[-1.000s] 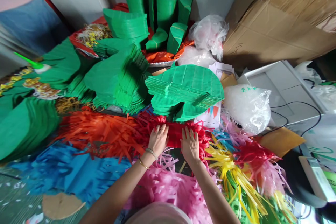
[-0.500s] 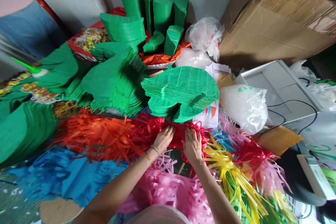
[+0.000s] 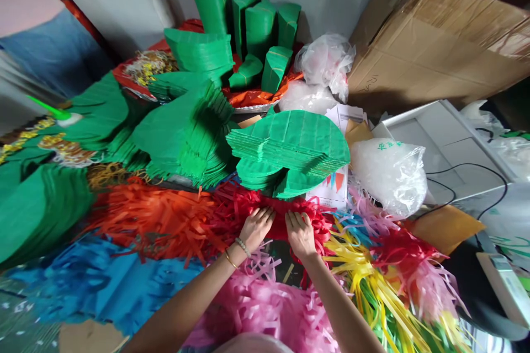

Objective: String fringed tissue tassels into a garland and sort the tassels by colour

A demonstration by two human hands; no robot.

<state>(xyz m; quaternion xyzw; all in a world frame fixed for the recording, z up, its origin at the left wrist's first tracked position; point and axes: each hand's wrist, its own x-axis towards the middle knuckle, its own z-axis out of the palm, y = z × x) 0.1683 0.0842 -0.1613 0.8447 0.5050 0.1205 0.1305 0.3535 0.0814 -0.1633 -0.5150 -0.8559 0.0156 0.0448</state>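
A strip of red fringed paper (image 3: 280, 225) lies in front of me, its cut streamers spreading out to both sides. On its left part my left hand (image 3: 257, 227), with a bead bracelet and a gold bangle at the wrist, is closed with the fingers bent over the paper. My right hand (image 3: 301, 233) grips the same strip a short way to the right, fingers together on top. Both thumbs are mostly hidden. Pink fringed paper (image 3: 265, 306) lies nearer to me, below the hands. Orange fringed paper (image 3: 153, 220) adjoins the red on the left.
Stacks of green leaf-shaped sheets (image 3: 302, 138) stand behind the hands. Blue fringed paper (image 3: 111, 281) is at the left front, yellow streamers (image 3: 356, 265) at the right. A stuffed plastic bag (image 3: 389, 174), a white box (image 3: 439, 132), a black cable (image 3: 499, 198) and a large carton (image 3: 443, 38) fill the right.
My right hand's fingers have drawn together and bent over the red paper; before, they were stretched further forward. My left hand stays on the strip. The whole view has shifted slightly.
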